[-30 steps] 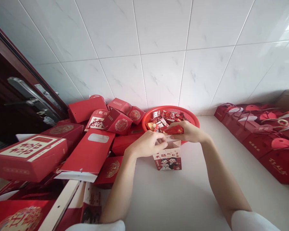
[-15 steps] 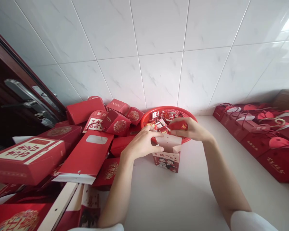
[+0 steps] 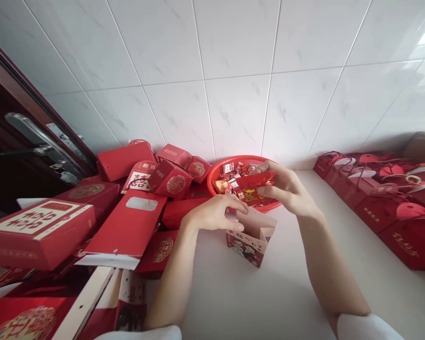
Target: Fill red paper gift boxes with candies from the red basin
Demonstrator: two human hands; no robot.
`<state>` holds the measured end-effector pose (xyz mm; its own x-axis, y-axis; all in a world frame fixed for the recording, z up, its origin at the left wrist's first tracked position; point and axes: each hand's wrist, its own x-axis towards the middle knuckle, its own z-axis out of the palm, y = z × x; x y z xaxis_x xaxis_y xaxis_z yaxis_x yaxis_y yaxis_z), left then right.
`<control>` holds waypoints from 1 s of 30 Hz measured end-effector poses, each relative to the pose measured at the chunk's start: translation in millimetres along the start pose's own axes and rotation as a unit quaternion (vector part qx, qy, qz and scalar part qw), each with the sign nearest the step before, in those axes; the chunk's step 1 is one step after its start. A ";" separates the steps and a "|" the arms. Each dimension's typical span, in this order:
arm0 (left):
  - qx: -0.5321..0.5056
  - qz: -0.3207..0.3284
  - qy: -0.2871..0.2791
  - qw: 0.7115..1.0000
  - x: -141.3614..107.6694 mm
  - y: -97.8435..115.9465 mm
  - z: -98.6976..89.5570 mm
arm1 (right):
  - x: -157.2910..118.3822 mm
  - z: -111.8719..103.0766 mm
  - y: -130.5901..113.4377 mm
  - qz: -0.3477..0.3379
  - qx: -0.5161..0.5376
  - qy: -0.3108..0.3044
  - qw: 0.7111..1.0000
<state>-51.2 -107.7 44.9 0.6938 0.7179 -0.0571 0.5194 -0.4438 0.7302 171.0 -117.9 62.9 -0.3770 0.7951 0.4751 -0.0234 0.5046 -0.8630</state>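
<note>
A small paper box with cartoon figures on its front stands on the white table, its top open. My left hand has its thumb and fingers at the box's left top edge, gripping it. Above and behind the box, my right hand holds a shiny red packet with gold print between thumb and fingers. Behind them both sits a red plastic basket of small wrapped sweets, partly hidden by the packet and my right hand.
Many red boxes lie piled on the left, near a door handle. Red gift bags with cords line the right side. A tiled wall rises behind the basket.
The red packet has come up into clearer view in my right hand, spread above the basket's front. The small box has turned and tilted slightly, with my left hand still at its edge.
</note>
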 end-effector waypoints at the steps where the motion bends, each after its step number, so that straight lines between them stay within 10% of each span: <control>1: 0.004 -0.011 -0.001 1.000 -1.0 0.2 0.0 | -0.7 -0.5 -2.0 -0.017 -0.015 -0.015 1.000; 13: 0.045 -0.112 0.025 0.992 -2.9 5.5 1.6 | -2.9 4.5 -1.8 0.041 -0.329 -0.148 0.932; 30: 0.052 -0.049 0.034 0.997 1.6 -0.4 3.3 | -4.2 27.5 -6.0 0.133 -0.517 -0.213 0.818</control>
<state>-48.6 -108.2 42.2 0.6040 0.7933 -0.0761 0.6346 -0.4211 0.6480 147.2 -133.5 61.4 -0.5347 0.8451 0.0002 0.8253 0.5222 -0.2148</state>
